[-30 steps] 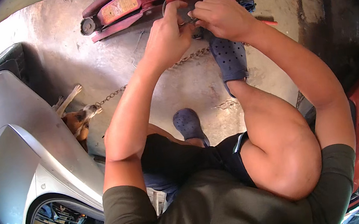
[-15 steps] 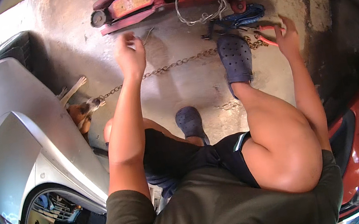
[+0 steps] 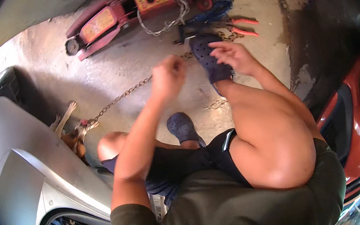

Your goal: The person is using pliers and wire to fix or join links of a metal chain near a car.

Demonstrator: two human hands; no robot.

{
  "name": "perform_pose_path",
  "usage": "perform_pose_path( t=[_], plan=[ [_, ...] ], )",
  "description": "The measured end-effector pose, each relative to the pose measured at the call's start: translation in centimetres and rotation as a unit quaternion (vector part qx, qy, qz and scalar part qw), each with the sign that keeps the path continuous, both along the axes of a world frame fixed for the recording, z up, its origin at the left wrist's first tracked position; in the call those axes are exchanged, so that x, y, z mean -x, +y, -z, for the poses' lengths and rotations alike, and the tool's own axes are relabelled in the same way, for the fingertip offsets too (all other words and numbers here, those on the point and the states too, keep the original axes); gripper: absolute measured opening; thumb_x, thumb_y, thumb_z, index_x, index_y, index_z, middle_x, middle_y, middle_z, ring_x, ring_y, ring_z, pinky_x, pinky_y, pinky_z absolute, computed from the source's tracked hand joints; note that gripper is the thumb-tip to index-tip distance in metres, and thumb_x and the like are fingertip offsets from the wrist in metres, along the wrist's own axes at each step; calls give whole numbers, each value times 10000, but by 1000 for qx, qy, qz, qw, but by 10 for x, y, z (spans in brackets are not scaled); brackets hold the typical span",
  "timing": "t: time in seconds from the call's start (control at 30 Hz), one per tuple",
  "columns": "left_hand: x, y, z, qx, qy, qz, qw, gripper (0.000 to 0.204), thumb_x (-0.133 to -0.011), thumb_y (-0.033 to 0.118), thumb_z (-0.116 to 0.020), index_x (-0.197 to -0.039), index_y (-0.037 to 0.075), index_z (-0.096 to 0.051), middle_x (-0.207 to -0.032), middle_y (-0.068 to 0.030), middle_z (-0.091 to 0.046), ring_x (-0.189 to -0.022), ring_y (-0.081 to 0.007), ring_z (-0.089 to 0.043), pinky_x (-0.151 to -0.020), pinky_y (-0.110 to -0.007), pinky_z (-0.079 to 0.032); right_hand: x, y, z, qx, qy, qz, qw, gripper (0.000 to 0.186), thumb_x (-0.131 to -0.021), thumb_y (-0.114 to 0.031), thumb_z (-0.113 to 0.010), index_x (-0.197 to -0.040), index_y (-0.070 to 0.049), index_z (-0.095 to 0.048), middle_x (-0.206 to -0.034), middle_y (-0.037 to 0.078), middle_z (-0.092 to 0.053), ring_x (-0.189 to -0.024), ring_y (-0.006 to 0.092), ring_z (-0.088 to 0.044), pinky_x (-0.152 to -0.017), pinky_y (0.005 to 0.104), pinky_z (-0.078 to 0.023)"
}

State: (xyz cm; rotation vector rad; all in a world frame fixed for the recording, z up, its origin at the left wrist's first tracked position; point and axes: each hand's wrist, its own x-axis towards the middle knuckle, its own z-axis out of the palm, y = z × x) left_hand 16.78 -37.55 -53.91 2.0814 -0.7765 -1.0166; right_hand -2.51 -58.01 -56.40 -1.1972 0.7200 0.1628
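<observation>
My left hand (image 3: 168, 78) is curled, fingers closed, in the air over the rusty chain (image 3: 127, 92); motion blurs it, and whatever lies inside the fingers is hidden. With fingers apart and nothing held, my right hand (image 3: 234, 57) hovers by the dark blue clog (image 3: 211, 60) on my right foot. Just beyond that clog lie pliers with red handles (image 3: 245, 27), apart from both hands, beside a coil of blue cord (image 3: 214, 10). Across the floor the chain runs from a dog (image 3: 73, 138) at the left, passing behind my left hand.
A red floor jack (image 3: 121, 11) with a loop of pale wire (image 3: 162, 30) hanging from it lies at the far side. To the left stands a silver car body part (image 3: 18, 129). A red-orange car front (image 3: 358, 116) is at the right. My other clog (image 3: 183, 128) rests on concrete.
My right hand has let go of the pliers and come left and nearer, over the clog. My left hand has moved right and nearer. The whole view has shifted and tilted.
</observation>
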Motion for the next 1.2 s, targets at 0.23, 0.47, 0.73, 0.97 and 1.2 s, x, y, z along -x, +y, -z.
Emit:
perform_pose_path(
  t=[0.23, 0.47, 0.73, 0.97, 1.2],
  plan=[
    [69, -100, -10, 90, 69, 39, 993, 143, -873, 94, -719, -980, 0, -723, -927, -198, -720, -864, -387, -702, -793, -446, -565, 19, -14, -2, -36, -7, 186, 982, 273, -1082, -182, -562, -1248, 23, -637, -1106, 79, -723, -895, 144, -681, -853, 302, -555],
    [17, -71, 18, 26, -87, -8, 996, 164, -950, 148, -707, -1020, 2, -730, -937, -178, -732, -810, -318, -724, -751, -382, -567, 76, -38, 53, 388, 105, 184, 897, 247, -1009, -212, -632, -1159, -19, -667, -866, 105, -685, -742, 143, -627, -712, 296, -498],
    [35, -30, 5, -35, -24, 0, 999, 214, -968, 192, -696, -1023, -12, -730, -875, -160, -748, -777, -243, -731, -736, -361, -563, 24, -31, 85, 396, 303, 249, 830, 388, -812, -376, -847, -966, -44, -721, -715, 81, -677, -703, 248, -703, -667, 384, -545],
    [56, 0, 42, -210, 329, -178, 903, 361, -1052, 334, -610, -1074, -14, -703, -945, -70, -748, -778, -161, -690, -691, -329, -538, 25, -31, 70, 417, 180, 150, 878, 285, -855, -258, -822, -948, -29, -679, -777, 85, -673, -688, 181, -642, -645, 347, -516],
    [78, -36, 23, -40, 406, -278, 869, 425, -1079, 388, -548, -1153, -12, -669, -996, -96, -731, -785, -178, -680, -704, -343, -546, -18, -38, -22, 232, -76, 284, 927, 156, -976, 1, -679, -948, -58, -538, -970, 9, -667, -830, 44, -570, -745, 240, -484]
  ],
)
